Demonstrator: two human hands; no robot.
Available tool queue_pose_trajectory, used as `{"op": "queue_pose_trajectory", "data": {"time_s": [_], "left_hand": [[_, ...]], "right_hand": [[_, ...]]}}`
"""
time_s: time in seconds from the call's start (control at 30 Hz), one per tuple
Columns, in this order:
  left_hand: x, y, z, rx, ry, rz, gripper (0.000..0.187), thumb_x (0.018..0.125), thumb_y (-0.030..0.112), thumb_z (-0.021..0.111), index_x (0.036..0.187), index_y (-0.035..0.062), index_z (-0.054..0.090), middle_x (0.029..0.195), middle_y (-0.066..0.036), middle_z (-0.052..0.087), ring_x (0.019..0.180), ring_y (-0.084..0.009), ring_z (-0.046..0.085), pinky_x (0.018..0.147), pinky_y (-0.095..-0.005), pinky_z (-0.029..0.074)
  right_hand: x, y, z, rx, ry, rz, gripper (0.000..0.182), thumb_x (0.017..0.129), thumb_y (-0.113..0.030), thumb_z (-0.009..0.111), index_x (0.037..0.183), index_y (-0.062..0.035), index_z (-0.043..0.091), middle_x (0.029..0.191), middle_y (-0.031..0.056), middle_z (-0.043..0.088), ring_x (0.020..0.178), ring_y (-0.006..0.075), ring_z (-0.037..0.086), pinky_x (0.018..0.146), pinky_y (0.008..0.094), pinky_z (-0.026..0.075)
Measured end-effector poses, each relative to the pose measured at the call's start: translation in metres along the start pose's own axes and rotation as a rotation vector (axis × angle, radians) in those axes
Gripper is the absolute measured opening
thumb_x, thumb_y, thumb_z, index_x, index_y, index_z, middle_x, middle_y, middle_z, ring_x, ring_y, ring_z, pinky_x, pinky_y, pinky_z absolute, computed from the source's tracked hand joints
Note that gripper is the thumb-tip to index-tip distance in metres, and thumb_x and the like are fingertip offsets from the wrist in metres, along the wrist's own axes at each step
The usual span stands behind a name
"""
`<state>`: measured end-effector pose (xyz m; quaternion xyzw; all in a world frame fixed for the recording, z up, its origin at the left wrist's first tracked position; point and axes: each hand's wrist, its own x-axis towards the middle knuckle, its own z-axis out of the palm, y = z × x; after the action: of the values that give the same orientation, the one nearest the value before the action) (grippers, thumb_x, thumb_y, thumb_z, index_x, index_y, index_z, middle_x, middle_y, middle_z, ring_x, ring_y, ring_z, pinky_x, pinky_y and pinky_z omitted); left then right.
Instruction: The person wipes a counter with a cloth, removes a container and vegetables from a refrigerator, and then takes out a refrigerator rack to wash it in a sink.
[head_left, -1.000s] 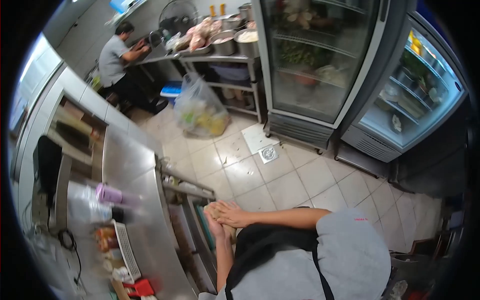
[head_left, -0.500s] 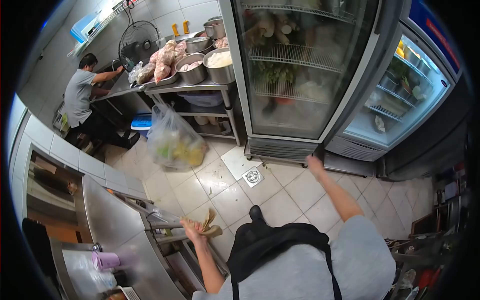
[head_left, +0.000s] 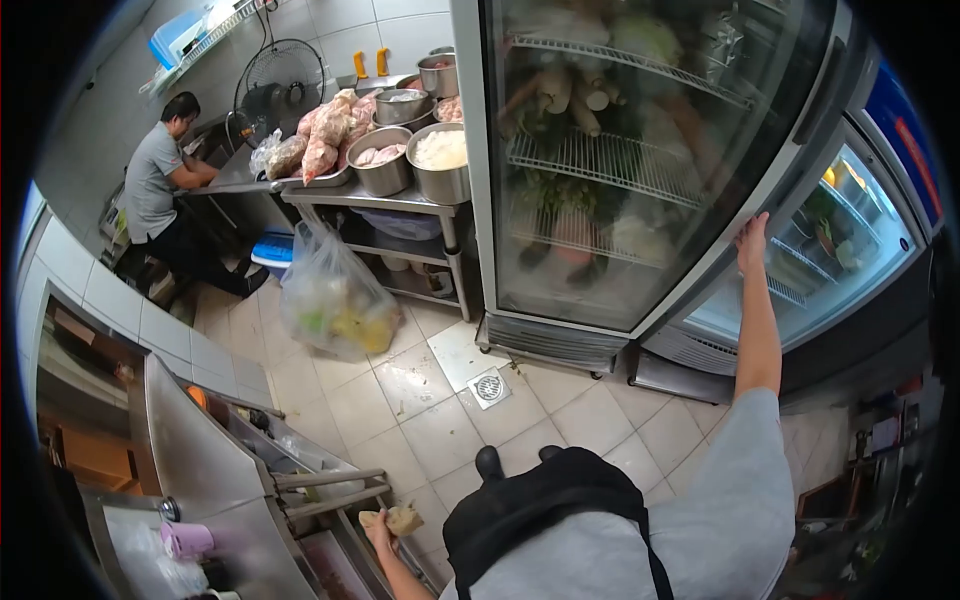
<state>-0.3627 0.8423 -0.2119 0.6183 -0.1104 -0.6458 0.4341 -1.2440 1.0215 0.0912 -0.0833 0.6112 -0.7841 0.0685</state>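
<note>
My right hand is at the side edge of the tall glass-door refrigerator, its fingers bent against the door frame. Behind the fogged glass, leafy greens and pale long roots lie on wire shelves. Low on the left, my left hand is closed around a crumpled tan cloth, beside the metal rails of the steel counter. Part of that hand is hidden behind the cloth.
A full plastic bag and a drain cover are on the tiled floor. Pots of meat crowd a steel table. A co-worker stands at the far left. A second lit fridge stands right.
My right hand has reached up and right to the refrigerator door's edge. My left hand has moved down with the cloth. The view has shifted closer to the refrigerator. The co-worker's arm has lowered.
</note>
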Motion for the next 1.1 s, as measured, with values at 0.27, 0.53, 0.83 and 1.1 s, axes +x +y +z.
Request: {"op": "queue_pose_trajectory", "data": {"time_s": [0.27,0.53,0.83,1.1], "left_hand": [[-0.108,-0.053,-0.037,0.913,0.355,0.323,0.06,0.066,0.008,0.056,0.122,0.0006,0.033,0.114,-0.019,0.045,0.101,-0.0307,0.049,0.085,-0.0373,0.04],[-0.157,-0.098,0.162,0.914,-0.212,0.514,0.048,0.069,0.014,0.061,0.112,-0.0008,0.047,0.095,-0.014,0.055,0.084,-0.0222,0.055,0.074,-0.0324,0.046],[-0.294,-0.168,0.354,0.788,-0.999,0.871,0.05,0.075,0.019,0.066,0.117,0.0014,0.045,0.107,-0.015,0.053,0.099,-0.0234,0.053,0.084,-0.032,0.042],[-0.321,-0.152,0.294,0.927,-0.544,0.647,0.031,0.065,0.018,0.071,0.086,-0.0015,0.059,0.072,-0.011,0.064,0.061,-0.0237,0.059,0.058,-0.0337,0.047]], "right_hand": [[0.034,0.024,0.01,0.293,0.15,-0.088,0.035,0.09,-0.031,0.037,0.106,-0.0033,0.051,0.104,0.0049,0.055,0.098,0.0176,0.05,0.087,0.0288,0.037],[-0.002,0.033,-0.007,0.244,0.116,-0.222,0.039,0.09,-0.031,0.03,0.098,-0.0015,0.054,0.088,0.0046,0.055,0.082,0.0152,0.05,0.076,0.0278,0.039],[-0.219,-0.019,-0.069,0.234,-0.648,0.023,0.027,0.086,-0.028,0.042,0.081,-0.0041,0.054,0.072,0.0018,0.052,0.067,0.0095,0.049,0.065,0.0232,0.04],[-0.164,0.113,-0.069,-0.553,-0.837,0.577,0.024,0.084,-0.028,0.052,0.09,-0.0051,0.053,0.077,0.0029,0.053,0.061,0.0092,0.05,0.051,0.0236,0.045]]}}
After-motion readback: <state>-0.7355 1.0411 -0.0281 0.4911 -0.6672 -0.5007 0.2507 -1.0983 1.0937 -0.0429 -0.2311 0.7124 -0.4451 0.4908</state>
